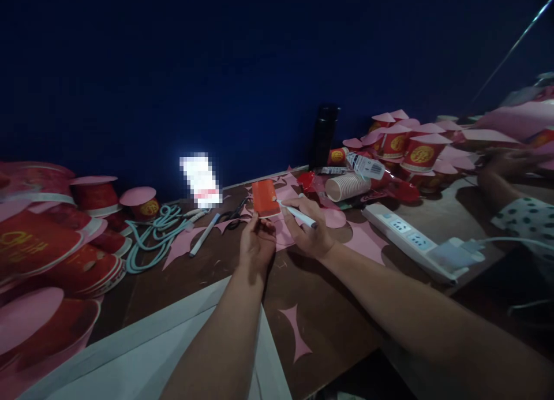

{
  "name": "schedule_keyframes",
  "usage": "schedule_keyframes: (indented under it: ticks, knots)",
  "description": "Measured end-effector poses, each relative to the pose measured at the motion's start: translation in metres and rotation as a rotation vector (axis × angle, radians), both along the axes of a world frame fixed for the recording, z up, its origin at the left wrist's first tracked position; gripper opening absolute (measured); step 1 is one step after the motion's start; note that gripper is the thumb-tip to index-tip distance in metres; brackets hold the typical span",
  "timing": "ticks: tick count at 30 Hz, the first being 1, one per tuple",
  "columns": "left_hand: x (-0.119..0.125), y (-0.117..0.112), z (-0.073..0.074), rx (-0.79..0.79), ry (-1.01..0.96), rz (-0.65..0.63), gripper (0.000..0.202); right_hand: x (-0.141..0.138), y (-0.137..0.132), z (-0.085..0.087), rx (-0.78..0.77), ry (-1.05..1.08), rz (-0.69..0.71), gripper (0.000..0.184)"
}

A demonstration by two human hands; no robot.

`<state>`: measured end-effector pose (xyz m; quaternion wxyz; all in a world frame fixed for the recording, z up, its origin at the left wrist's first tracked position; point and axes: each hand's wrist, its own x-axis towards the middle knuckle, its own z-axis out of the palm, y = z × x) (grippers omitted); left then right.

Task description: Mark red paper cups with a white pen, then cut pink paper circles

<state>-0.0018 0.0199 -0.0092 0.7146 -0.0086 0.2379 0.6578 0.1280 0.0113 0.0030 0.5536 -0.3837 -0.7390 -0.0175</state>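
My left hand is closed round the base of a red paper cup, holding it upside down on a sheet of pink paper on the brown table. My right hand grips a white pen, whose tip touches the paper right at the cup's rim. Both forearms reach in from the bottom of the view.
Stacks of red cups capped with pink discs stand at the left and back right. Scissors, a second pen, a teal cord, a white power strip, a lying stack of cups, pink scraps. Another person's arm is at right.
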Motion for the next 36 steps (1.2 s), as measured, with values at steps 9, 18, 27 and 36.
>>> schedule_keyframes:
  ticks: [9,18,27,36]
  knots:
    - [-0.0012,0.0025,-0.0033,0.008,0.02,-0.012,0.015,-0.0038,-0.0025,-0.0009,-0.013,-0.04,0.03,0.017]
    - [-0.001,0.004,-0.0037,0.021,0.035,0.059,0.016,-0.0068,-0.0045,-0.0022,-0.013,-0.041,0.08,0.017]
    - [-0.0011,0.008,-0.0096,0.035,0.02,0.065,0.016,-0.0083,-0.0055,-0.0011,0.002,-0.062,0.092,0.018]
    - [-0.0034,0.0061,-0.0083,0.068,0.014,0.055,0.017,-0.009,-0.0059,-0.0021,-0.028,-0.097,0.098,0.015]
